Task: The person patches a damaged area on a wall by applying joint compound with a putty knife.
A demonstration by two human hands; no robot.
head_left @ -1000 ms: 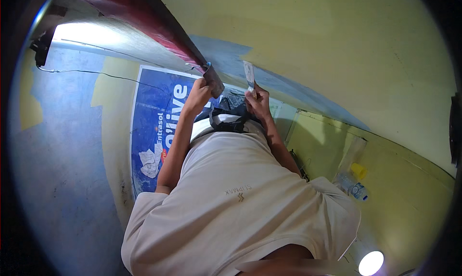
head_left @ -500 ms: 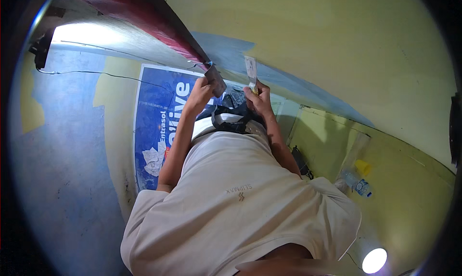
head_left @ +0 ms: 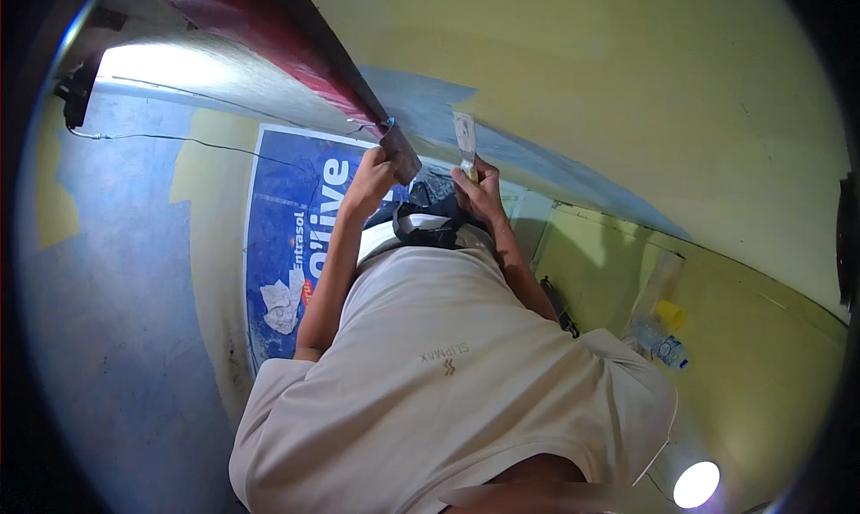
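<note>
Yellow wall with a blue patch fills the view beside a red beam. The left hand grips a dark scraper plate; the right hand clasps a putty knife near the patch. Most of the wall looks unfinished, with free room to the right.
</note>
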